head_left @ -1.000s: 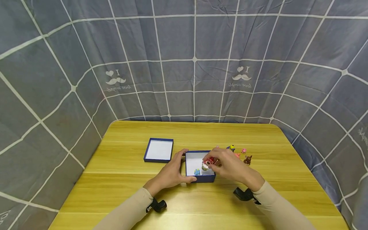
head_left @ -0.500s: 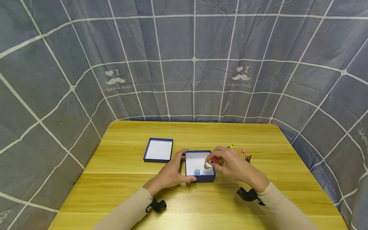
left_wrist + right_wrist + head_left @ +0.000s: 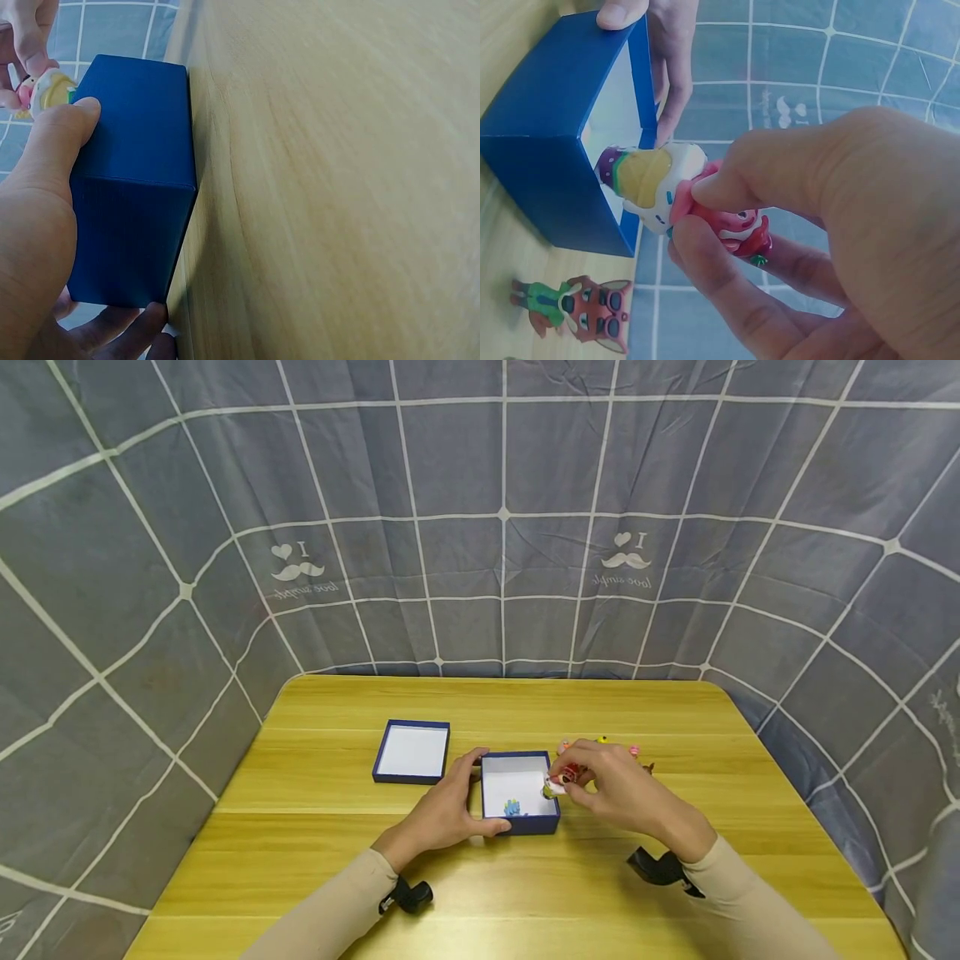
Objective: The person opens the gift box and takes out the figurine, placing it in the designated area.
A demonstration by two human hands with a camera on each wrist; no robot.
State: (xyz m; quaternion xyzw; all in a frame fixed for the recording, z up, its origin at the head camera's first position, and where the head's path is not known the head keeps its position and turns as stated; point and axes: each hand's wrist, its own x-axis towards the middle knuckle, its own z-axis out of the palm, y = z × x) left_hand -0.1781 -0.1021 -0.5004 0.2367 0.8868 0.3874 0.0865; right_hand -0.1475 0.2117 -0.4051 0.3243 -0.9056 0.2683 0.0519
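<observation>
My left hand [image 3: 442,817] grips the left side of an uncovered blue box [image 3: 536,827], thumb on the front wall and fingers round the side. My right hand [image 3: 630,789] pinches a toy figurine [image 3: 660,180] between thumb and fingers. It has a red upper part, a white and yellow middle and a purple and green base. In the right wrist view it lies sideways, base toward the box opening; in the head view it is over the box's right rim. A small light-blue figure [image 3: 512,807] lies on the box's white bottom.
A blue lid with a white inside [image 3: 412,752] lies left of the box. A fox figurine [image 3: 585,307] stands to the box's right. Several small figures, one with a yellow top [image 3: 602,739], one pink [image 3: 634,750], are partly hidden behind my right hand. A grey gridded curtain [image 3: 465,560] surrounds the table.
My right hand has moved to the right with the pinched figurine, from over the box's inside to its right rim. The left hand keeps its grip on the box.
</observation>
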